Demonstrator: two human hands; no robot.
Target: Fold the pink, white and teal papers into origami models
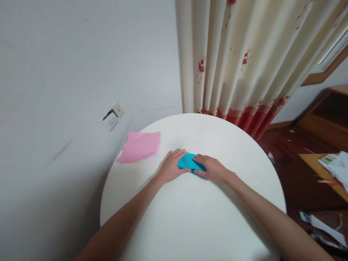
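Observation:
A blue folded sheet of paper [187, 161] lies on the white round table [185, 210]. My left hand [173, 166] is on its left end, fingers laid over the far side and thumb along the near edge. Around the right end, my right hand [210, 167] has its fingers on top and its thumb at the near edge, where a fold of the paper lifts slightly. Both hands hold the paper, and their palms cover its two ends. To the left, apart from my hands, lies a creased pink sheet of paper [143, 146], with a bit of white showing under its near right edge.
A pale wall with a socket [110, 121] borders the table on the left. Behind it hangs a cream curtain [217, 72] with a red hem. On the right, papers [335, 168] lie on a brown wooden surface, and scraps [326, 228] are below it.

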